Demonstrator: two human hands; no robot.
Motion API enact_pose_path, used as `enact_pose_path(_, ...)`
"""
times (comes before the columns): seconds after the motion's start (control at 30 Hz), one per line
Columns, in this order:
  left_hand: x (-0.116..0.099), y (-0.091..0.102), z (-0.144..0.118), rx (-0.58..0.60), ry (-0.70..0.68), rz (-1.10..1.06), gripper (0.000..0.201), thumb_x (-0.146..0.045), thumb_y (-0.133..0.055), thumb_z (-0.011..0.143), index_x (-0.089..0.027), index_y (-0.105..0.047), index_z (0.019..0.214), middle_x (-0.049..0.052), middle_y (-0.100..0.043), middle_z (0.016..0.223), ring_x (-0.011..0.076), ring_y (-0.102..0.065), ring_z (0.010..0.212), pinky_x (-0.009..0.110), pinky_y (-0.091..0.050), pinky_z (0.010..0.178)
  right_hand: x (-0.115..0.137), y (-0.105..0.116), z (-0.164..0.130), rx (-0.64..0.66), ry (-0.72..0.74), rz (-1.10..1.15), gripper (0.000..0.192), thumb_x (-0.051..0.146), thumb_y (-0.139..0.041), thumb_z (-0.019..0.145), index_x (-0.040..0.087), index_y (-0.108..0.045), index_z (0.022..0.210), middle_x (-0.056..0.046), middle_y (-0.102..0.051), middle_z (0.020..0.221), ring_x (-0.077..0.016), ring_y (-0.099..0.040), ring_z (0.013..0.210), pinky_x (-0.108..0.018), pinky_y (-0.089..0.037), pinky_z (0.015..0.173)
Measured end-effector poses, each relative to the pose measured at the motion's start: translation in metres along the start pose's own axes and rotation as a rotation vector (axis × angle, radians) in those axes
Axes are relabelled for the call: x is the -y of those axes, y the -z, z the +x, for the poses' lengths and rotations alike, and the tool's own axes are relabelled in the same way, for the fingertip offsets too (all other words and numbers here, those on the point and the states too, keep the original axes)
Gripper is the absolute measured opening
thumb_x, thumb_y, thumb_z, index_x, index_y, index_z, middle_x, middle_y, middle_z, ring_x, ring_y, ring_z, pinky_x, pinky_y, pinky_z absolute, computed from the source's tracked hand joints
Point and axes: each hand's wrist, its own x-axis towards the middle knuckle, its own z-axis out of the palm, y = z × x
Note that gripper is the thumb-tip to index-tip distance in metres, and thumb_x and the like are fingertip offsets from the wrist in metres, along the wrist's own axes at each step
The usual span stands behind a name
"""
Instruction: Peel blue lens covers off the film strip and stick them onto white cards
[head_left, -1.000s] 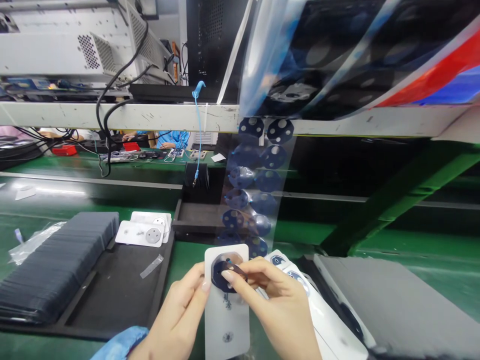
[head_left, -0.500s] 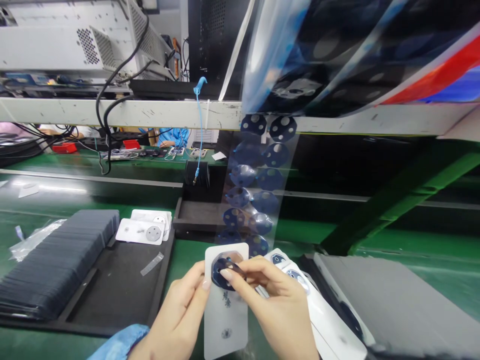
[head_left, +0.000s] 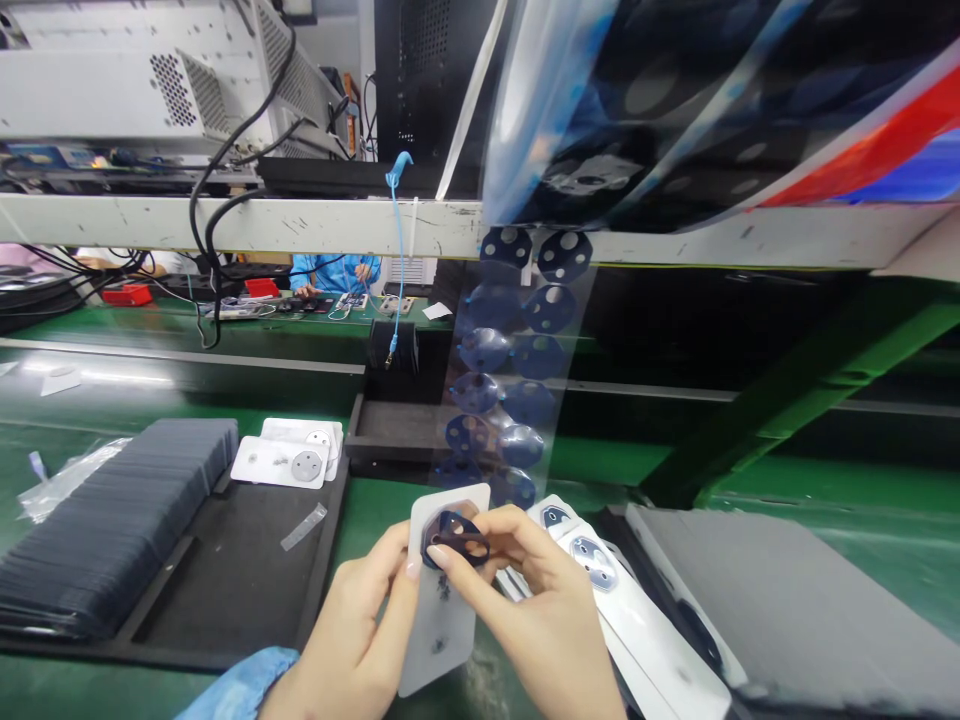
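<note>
While a dark ring-shaped sticker (head_left: 457,538) sits over the round cutout at the top of a white phone back cover (head_left: 442,600), low in the middle of the view, a worker's right hand (head_left: 536,615) pinches the sticker between thumb and forefinger. The left hand (head_left: 360,640), at 9 o'clock of the cover, grips its edge with the thumb closed on the front. At 12 o'clock hangs a clear film strip of blue stickers (head_left: 502,380). More white covers (head_left: 637,630) lie at 3 o'clock; a black tray (head_left: 225,570) with stacked dark sheets (head_left: 105,530) sits at 9 o'clock on the green bench (head_left: 825,520).
</note>
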Motion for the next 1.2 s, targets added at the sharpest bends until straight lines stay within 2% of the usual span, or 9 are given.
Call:
enact_pose_path(0.1, -0.002, -0.001, -0.001, 0.015, -0.030, 0.018, 0.034, -0.029, -0.047, 0.103, -0.026, -0.065, 0.131, 0.001, -0.080, 0.102, 0.0168, -0.065, 0.064, 0.021, -0.049, 0.064, 0.002, -0.001, 0.000, -0.011, -0.075, 0.041, 0.017, 0.028, -0.081, 0.072, 0.023, -0.065, 0.070, 0.003, -0.066, 0.069, -0.0153, -0.062, 0.065, -0.023, -0.051, 0.059)
enact_pose_path(0.2, -0.002, -0.004, -0.001, 0.011, -0.052, 0.012, 0.032, -0.024, -0.046, 0.103, -0.025, -0.065, 0.129, 0.001, -0.079, 0.099, 0.0171, -0.068, 0.069, 0.020, -0.050, 0.068, -0.002, 0.001, 0.002, 0.008, -0.096, 0.062, 0.016, 0.030, -0.081, 0.072, 0.023, -0.066, 0.070, 0.003, -0.065, 0.069, -0.0154, -0.060, 0.065, -0.024, -0.050, 0.059)
enact_pose_path(0.3, -0.001, -0.006, -0.001, 0.011, -0.070, 0.006, 0.031, -0.023, -0.044, 0.103, -0.024, -0.064, 0.127, 0.002, -0.079, 0.098, 0.0175, -0.070, 0.072, 0.020, -0.052, 0.069, -0.009, 0.003, 0.004, 0.039, -0.066, 0.045, 0.018, 0.034, -0.081, 0.073, 0.023, -0.067, 0.071, 0.002, -0.066, 0.071, -0.0155, -0.059, 0.065, -0.025, -0.049, 0.058)
enact_pose_path(0.47, 0.002, -0.008, -0.001, -0.028, -0.135, 0.081, 0.037, -0.023, -0.041, 0.105, -0.026, -0.059, 0.137, 0.004, -0.077, 0.113, 0.0151, -0.068, 0.071, 0.020, -0.053, 0.069, -0.013, 0.004, 0.004, 0.038, -0.029, -0.029, 0.018, 0.033, -0.082, 0.073, 0.025, -0.066, 0.075, 0.003, -0.071, 0.075, -0.0158, -0.060, 0.066, -0.025, -0.049, 0.060)
enact_pose_path(0.63, 0.006, -0.008, -0.001, -0.042, -0.133, 0.098, 0.034, -0.024, -0.043, 0.105, -0.029, -0.060, 0.133, 0.000, -0.078, 0.101, 0.0128, -0.069, 0.069, 0.016, -0.054, 0.067, -0.009, 0.006, 0.002, 0.013, 0.047, -0.148, 0.012, 0.030, -0.079, 0.076, 0.027, -0.069, 0.081, 0.002, -0.075, 0.079, -0.0178, -0.066, 0.071, -0.026, -0.050, 0.062)
enact_pose_path(0.9, 0.005, -0.011, 0.005, -0.080, -0.111, 0.021, 0.028, -0.027, -0.046, 0.102, -0.023, -0.064, 0.123, 0.006, -0.082, 0.108, 0.0174, -0.078, 0.091, 0.017, -0.058, 0.082, -0.023, -0.002, -0.008, -0.071, 0.365, -0.255, 0.012, 0.020, -0.066, 0.089, 0.029, -0.065, 0.098, 0.003, -0.073, 0.086, -0.0160, -0.068, 0.071, -0.024, -0.056, 0.063)
enact_pose_path(1.0, 0.006, -0.012, 0.007, -0.112, -0.094, 0.004, 0.023, -0.027, -0.050, 0.101, -0.022, -0.066, 0.116, 0.004, -0.082, 0.103, 0.0171, -0.079, 0.089, 0.017, -0.059, 0.082, -0.030, -0.005, -0.012, -0.126, 0.434, -0.346, 0.014, 0.019, -0.061, 0.094, 0.027, -0.064, 0.106, -0.002, -0.071, 0.097, -0.0183, -0.070, 0.079, -0.027, -0.057, 0.067)
enact_pose_path(1.13, 0.008, -0.010, 0.007, -0.145, -0.060, 0.017, 0.018, -0.029, -0.054, 0.099, -0.025, -0.069, 0.109, -0.001, -0.082, 0.087, 0.0134, -0.078, 0.074, 0.013, -0.058, 0.071, -0.028, -0.004, -0.014, -0.204, 0.529, -0.550, 0.014, 0.023, -0.065, 0.093, 0.025, -0.065, 0.107, -0.010, -0.062, 0.118, -0.0241, -0.068, 0.100, -0.032, -0.057, 0.073)
enact_pose_path(1.2, 0.009, -0.008, 0.008, -0.153, -0.048, -0.016, 0.018, -0.029, -0.055, 0.099, -0.026, -0.070, 0.109, -0.002, -0.083, 0.091, 0.0132, -0.079, 0.076, 0.013, -0.058, 0.072, -0.025, -0.005, -0.015, -0.246, 0.549, -0.598, 0.014, 0.024, -0.065, 0.094, 0.025, -0.064, 0.108, -0.010, -0.061, 0.119, -0.0249, -0.067, 0.101, -0.033, -0.056, 0.073)
